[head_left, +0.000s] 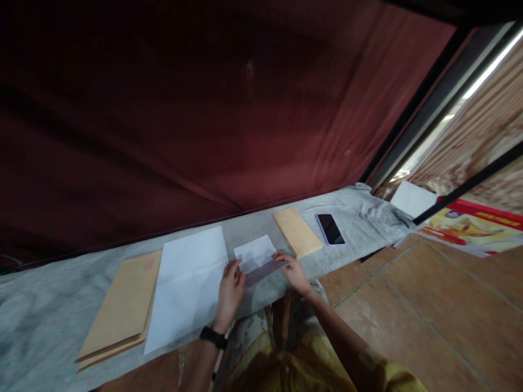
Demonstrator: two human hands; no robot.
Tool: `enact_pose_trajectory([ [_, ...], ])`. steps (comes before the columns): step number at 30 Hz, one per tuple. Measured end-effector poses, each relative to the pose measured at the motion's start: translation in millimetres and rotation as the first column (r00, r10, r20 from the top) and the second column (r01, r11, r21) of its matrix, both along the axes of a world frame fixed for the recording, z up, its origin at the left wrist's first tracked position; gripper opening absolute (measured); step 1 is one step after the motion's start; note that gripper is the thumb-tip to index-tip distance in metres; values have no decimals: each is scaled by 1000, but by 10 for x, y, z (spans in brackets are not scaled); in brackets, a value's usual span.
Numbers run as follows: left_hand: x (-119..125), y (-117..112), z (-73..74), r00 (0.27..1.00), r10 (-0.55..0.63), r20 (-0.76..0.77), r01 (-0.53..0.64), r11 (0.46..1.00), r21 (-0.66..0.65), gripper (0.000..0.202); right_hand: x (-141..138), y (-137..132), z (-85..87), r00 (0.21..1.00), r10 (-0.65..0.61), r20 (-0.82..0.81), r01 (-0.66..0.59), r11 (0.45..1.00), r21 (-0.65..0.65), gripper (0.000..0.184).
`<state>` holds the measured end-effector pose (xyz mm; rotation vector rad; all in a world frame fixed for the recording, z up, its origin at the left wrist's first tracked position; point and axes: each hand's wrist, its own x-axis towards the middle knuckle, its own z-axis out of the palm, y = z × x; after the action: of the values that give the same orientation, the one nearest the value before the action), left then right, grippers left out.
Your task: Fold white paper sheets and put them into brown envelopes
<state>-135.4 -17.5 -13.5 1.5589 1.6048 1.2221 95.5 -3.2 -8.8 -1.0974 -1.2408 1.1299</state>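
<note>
In the head view, a white sheet of paper [254,251] lies in front of me with its near part folded up into a shaded flap. My left hand [231,291] pinches its left edge between thumb and fingers. At the right end of the fold, my right hand [294,274] grips the same sheet, fingers closed on the flap. Larger white sheets [188,286] lie flat just left of my left hand. Beyond my right hand rests a small brown envelope [297,232].
A stack of brown envelopes [122,305] lies at the left on the grey cloth [36,305] covering the narrow bench. A phone [330,228] rests at the right. Behind rises a dark red curtain [245,120]. White paper [412,199] and a colourful printed box [474,226] stand beyond the right end.
</note>
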Motion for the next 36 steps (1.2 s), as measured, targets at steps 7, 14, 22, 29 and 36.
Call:
enact_pose_trajectory([
  [7, -5, 204, 109, 965, 110, 240, -85, 990, -111, 34, -141, 28, -41, 982, -185, 35, 186, 982, -30, 16],
  [14, 46, 180, 283, 808, 229, 542, -105, 963, -249, 42, -292, 77, -43, 965, -261, -37, 259, 964, -53, 12],
  [22, -13, 245, 409, 535, 394, 748, -6, 886, -463, 24, -263, 11, -82, 951, -296, -91, 289, 954, -83, 12],
  [29, 20, 342, 275, 704, 291, 647, -33, 925, -380, 38, -279, 31, -97, 968, -244, -68, 244, 970, 3, 11],
  [36, 48, 455, 151, 806, 262, 531, -111, 947, -300, 33, -169, 93, -168, 983, -170, 67, 166, 984, 67, 25],
])
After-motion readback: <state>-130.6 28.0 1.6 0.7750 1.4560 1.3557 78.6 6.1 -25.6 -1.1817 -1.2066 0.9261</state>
